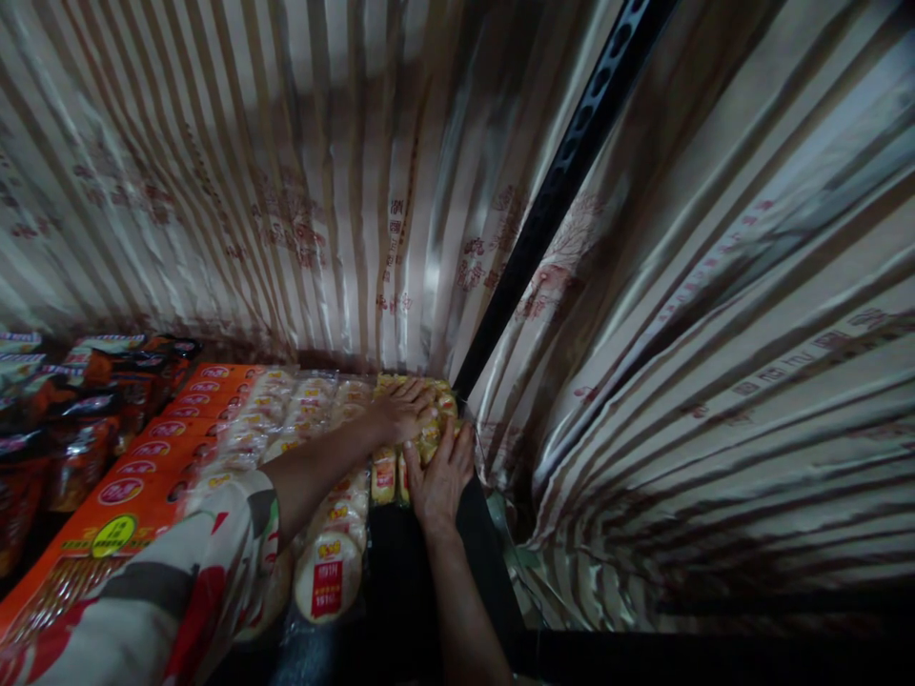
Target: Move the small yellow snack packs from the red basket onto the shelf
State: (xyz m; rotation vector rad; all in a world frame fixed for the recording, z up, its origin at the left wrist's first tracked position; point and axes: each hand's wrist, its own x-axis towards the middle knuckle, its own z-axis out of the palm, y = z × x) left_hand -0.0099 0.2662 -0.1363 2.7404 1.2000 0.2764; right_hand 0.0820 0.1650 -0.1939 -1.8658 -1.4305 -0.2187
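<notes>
Yellow snack packets (384, 474) stand in a short row at the right end of the shelf, beside the black post. My left hand (401, 412) lies flat across the top of the farther packets, fingers stretched out. Against the right side of the same packets rests my right hand (441, 476), its fingers extended and the thumb apart. Neither hand is wrapped round a packet. Just left of them run rows of round white rice crackers in clear wrappers (327, 576), partly hidden by my left forearm and sleeve.
Orange snack bags (147, 448) overlap in a long row further left. Darker orange-brown bags (82, 457) fill the far left. A black perforated post (550, 210) rises at the corner. Pleated printed sheeting (343, 191) hangs behind and to the right. The dark shelf (400, 591) shows in front.
</notes>
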